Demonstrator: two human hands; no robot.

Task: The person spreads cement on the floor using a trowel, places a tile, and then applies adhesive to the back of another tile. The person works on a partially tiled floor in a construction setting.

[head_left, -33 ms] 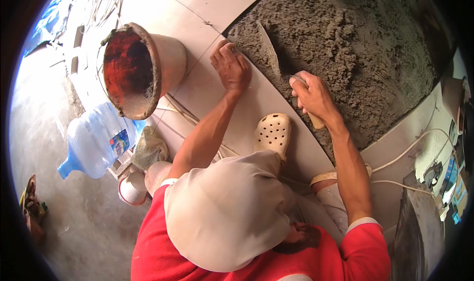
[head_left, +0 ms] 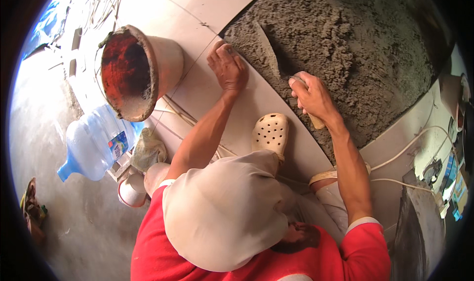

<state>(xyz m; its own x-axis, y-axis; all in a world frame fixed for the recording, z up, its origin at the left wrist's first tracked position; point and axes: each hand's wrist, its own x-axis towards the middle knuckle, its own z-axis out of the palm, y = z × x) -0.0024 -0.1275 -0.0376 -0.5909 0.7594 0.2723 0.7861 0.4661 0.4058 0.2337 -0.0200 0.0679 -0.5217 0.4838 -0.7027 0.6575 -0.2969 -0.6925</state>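
My right hand (head_left: 312, 97) is closed around the wooden handle of a trowel (head_left: 268, 51). Its pointed metal blade lies against the rough grey mortar (head_left: 326, 44), near the mortar's left edge. That mortar fills a dark-edged rectangular area bordered by pale tiles. My left hand (head_left: 228, 69) rests on a pale tile (head_left: 261, 96) just left of the mortar's corner, fingers bent and slightly apart. Nothing clearly shows in it, though the undersides of its fingers are hidden.
A mortar-stained bucket (head_left: 168, 59), reddish inside, lies tipped left of my left hand. Below it are a clear blue water jug (head_left: 94, 140) and a crumpled bag (head_left: 148, 150). A beige perforated clog (head_left: 270, 135) stands near the mortar's edge. Pale cables (head_left: 419, 135) run at right.
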